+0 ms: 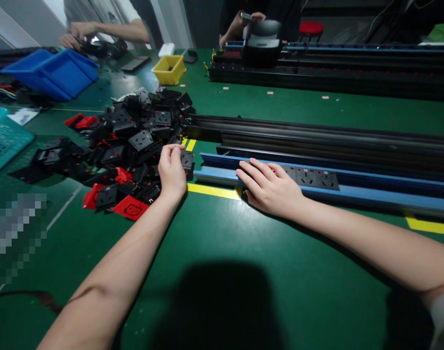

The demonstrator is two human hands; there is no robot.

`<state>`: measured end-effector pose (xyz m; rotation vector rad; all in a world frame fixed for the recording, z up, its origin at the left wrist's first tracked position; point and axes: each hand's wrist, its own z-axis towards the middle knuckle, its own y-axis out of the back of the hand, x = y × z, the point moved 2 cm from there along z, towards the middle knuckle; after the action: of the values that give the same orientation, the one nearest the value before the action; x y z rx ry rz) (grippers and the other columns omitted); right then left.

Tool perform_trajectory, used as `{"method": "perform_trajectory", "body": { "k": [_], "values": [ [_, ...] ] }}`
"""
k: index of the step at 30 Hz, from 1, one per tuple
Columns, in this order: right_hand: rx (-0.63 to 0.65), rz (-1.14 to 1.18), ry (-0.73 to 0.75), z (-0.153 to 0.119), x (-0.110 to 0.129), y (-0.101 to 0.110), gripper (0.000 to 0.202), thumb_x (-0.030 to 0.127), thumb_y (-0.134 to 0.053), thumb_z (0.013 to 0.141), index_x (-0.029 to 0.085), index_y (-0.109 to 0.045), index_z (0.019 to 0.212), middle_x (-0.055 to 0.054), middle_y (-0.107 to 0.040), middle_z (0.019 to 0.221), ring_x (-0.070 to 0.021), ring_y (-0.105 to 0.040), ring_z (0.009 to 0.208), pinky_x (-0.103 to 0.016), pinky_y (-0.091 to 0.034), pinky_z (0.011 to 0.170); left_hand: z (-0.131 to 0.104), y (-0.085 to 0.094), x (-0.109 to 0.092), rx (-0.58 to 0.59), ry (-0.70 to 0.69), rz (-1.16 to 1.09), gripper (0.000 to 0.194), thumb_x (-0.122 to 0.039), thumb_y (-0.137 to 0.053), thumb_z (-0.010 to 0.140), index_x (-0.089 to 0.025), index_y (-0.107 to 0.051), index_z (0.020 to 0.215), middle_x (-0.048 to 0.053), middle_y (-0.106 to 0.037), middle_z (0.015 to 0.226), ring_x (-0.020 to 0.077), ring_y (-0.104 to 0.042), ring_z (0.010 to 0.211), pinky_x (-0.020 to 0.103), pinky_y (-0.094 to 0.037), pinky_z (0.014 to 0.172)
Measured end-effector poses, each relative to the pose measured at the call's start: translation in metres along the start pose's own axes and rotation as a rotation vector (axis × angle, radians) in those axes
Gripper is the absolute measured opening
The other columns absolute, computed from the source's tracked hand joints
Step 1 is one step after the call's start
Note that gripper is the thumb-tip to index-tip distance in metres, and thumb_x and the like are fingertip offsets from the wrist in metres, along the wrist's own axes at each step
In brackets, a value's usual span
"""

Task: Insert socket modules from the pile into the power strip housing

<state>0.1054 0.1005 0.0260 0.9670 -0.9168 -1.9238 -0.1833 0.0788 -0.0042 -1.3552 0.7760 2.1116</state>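
My left hand is closed round a black socket module, whose face shows at the right side of the fingers, beside the left end of the blue rail. A long blue rail lies across the green table. Over its left part my right hand rests with the fingers stretched out, lying on the rail and on modules partly hidden under the palm. Black socket modules sit in a row in the rail's channel to the right of that hand. Left of my left hand is a heap of black and red modules.
Black rails lie behind the blue one. Farther back are a blue bin, a yellow bin and more black rails. A teal basket stands at the left edge. Two people are at the far side.
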Motion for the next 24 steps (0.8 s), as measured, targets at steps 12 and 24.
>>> {"method": "perform_trajectory", "body": {
  "k": [12, 24],
  "values": [
    [0.004, 0.000, 0.000, 0.0006, -0.0001, -0.0004, 0.050, 0.027, -0.052, 0.099, 0.010, -0.056, 0.145, -0.015, -0.056, 0.153, -0.0326, -0.055, 0.135, -0.043, -0.041, 0.103, 0.0055, -0.0069, 0.0015, 0.101, 0.077, -0.250, 0.032, -0.049, -0.059, 0.091, -0.020, -0.065, 0.079, 0.001, -0.064, 0.072, 0.0151, -0.066, 0.057, 0.026, -0.051, 0.057],
    [0.008, -0.006, 0.001, 0.0005, -0.0001, 0.0003, 0.050, 0.026, -0.051, 0.099, 0.009, -0.055, 0.145, -0.015, -0.055, 0.153, -0.0331, -0.055, 0.135, -0.043, -0.041, 0.102, 0.0027, -0.0092, -0.0003, 0.159, 0.086, -0.198, 0.034, -0.049, -0.054, 0.096, -0.019, -0.067, 0.086, 0.001, -0.063, 0.066, 0.0161, -0.063, 0.061, 0.028, -0.052, 0.065]
  ]
}}
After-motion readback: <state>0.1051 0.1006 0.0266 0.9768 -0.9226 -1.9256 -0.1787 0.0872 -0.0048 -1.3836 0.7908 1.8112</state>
